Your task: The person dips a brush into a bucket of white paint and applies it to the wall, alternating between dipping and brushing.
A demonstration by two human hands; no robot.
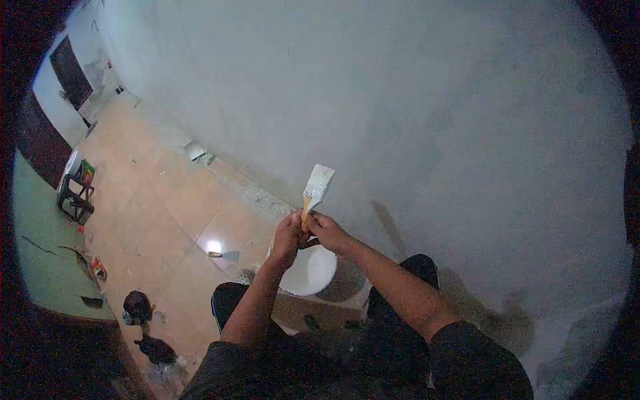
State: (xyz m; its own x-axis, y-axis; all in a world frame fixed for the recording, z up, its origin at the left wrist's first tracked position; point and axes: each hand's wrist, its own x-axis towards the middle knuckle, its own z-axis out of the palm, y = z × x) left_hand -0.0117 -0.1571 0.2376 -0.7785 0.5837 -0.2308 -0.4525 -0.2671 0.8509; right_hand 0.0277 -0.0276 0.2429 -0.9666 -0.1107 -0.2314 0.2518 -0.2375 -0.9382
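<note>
A flat paintbrush (320, 180) points up and away from me, its bristles and metal band coated in white. Its yellowish wooden handle is gripped from both sides. My left hand (287, 235) is closed around the lower handle, and my right hand (325, 231) is closed on it from the right, so the handle's end is hidden. Just below the hands stands a white bucket (309, 272) between my knees, with whitish stuff inside. The grey-white wall (400, 100) rises behind the brush.
On the tiled floor (180, 200) to the left lies a putty knife (223, 255). Whitish debris (250, 193) runs along the wall's foot, with a metal plate (195, 150) farther off. Dark bags (138, 307), a dark chair-like frame (75, 198) and doors line the left side.
</note>
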